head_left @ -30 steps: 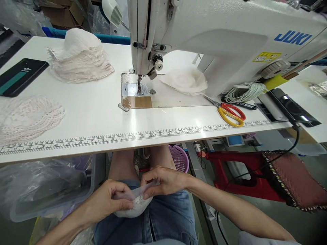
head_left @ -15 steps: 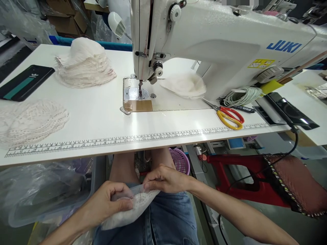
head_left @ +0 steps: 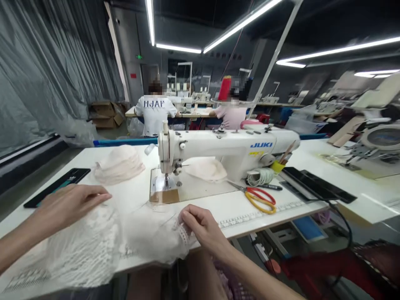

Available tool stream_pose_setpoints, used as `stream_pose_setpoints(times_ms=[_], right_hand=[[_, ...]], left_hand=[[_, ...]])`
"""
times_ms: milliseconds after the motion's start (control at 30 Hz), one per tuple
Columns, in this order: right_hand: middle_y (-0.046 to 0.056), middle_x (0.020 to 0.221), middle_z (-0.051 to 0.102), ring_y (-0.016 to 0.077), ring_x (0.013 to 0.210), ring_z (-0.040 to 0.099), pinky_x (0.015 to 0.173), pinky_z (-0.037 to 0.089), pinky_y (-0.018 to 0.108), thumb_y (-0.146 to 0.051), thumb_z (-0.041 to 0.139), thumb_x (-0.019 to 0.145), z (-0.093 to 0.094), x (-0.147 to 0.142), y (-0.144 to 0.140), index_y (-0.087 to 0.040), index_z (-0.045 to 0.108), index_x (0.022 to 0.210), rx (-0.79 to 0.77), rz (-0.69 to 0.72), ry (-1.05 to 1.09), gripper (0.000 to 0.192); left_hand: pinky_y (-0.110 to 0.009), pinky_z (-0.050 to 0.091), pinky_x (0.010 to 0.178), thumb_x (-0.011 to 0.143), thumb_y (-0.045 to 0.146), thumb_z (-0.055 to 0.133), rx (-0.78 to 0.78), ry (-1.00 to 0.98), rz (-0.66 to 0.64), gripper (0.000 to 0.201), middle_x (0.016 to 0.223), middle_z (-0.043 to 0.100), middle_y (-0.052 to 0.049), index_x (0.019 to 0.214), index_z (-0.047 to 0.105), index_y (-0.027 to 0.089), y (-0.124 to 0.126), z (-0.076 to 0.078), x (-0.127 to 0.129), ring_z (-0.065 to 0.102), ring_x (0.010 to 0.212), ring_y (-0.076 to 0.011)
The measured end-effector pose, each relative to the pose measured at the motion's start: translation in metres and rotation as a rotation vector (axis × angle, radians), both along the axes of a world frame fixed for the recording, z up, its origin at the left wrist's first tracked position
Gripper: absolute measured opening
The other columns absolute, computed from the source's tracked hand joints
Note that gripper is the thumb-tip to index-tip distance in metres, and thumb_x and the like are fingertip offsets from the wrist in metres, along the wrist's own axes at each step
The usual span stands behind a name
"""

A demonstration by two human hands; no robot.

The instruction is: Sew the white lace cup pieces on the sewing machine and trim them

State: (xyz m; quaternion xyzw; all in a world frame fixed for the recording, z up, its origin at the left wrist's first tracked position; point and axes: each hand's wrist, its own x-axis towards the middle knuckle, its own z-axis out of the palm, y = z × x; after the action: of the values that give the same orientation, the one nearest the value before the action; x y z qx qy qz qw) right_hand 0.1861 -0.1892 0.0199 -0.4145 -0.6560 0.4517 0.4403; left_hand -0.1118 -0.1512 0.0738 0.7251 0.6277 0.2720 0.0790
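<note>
My right hand [head_left: 203,227] pinches the lace-trimmed edge of a sheer white fabric piece [head_left: 150,235], which lies crumpled at the table's front edge with loose threads on it. My left hand [head_left: 76,202] reaches over white lace pieces [head_left: 87,250] at the left, its fingers stretched out; whether the fingertips touch the lace is blurred. The white sewing machine [head_left: 200,143] stands behind, with its needle [head_left: 166,180] above the metal plate. A cream fabric piece [head_left: 208,170] lies under the machine's arm.
A pile of pale fabric pieces [head_left: 120,164] and a dark phone [head_left: 75,175] sit at the left. Scissors [head_left: 259,201], a cord coil [head_left: 260,176] and a dark device [head_left: 325,185] lie rightward. A printed ruler [head_left: 237,218] runs along the front edge. Two people sit farther back.
My view has tilted up to show the room. Both hands have risen from my lap to the table; my left hand has let go of the fabric piece and moved left, while my right keeps it.
</note>
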Motion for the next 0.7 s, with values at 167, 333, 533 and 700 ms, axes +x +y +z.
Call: stream_pose_setpoints(times_ms=[167,333,533,700], right_hand=[[-0.005,0.052,0.04,0.008,0.045,0.043,0.04,0.034,0.017,-0.046,0.049,0.086,-0.008,0.0,0.007,-0.015,0.054,0.074,-0.138,-0.005,0.154,0.033],[0.001,0.074,0.055,0.0119,0.061,0.057,0.055,0.049,0.024,-0.047,0.044,0.091,-0.003,-0.005,-0.012,-0.017,0.053,0.088,-0.147,0.186,0.294,0.031],[0.01,0.106,0.059,0.0202,0.098,0.055,0.089,0.041,0.035,-0.042,0.058,0.084,0.006,0.021,-0.013,-0.019,0.053,0.11,0.194,0.134,0.067,0.036],[0.005,0.105,0.055,0.0195,0.099,0.05,0.089,0.037,0.032,-0.04,0.085,0.05,-0.011,0.022,0.001,-0.02,0.052,0.115,-0.053,0.354,-0.037,0.076]], left_hand=[[-0.041,0.051,0.078,0.086,0.045,0.046,0.303,0.319,-0.199,0.037,0.106,0.067,-0.007,0.11,0.064,0.022,-0.024,-0.034,0.058,0.063,0.092,-0.0277],[-0.027,0.054,0.08,0.08,0.041,0.059,0.299,-0.012,-0.335,0.067,0.125,0.058,-0.011,0.136,0.032,0.018,-0.066,-0.088,0.131,0.061,0.107,-0.0244],[-0.027,0.052,0.08,0.088,0.036,0.046,-0.17,-0.487,-0.356,0.029,0.104,0.068,-0.006,0.114,0.053,0.023,-0.058,-0.064,0.12,0.065,0.094,-0.0209],[-0.024,0.046,0.073,0.083,0.046,0.055,-0.649,-0.697,-0.431,0.033,0.079,0.067,-0.002,0.091,0.065,0.016,-0.056,-0.032,0.109,0.061,0.08,-0.0191]])
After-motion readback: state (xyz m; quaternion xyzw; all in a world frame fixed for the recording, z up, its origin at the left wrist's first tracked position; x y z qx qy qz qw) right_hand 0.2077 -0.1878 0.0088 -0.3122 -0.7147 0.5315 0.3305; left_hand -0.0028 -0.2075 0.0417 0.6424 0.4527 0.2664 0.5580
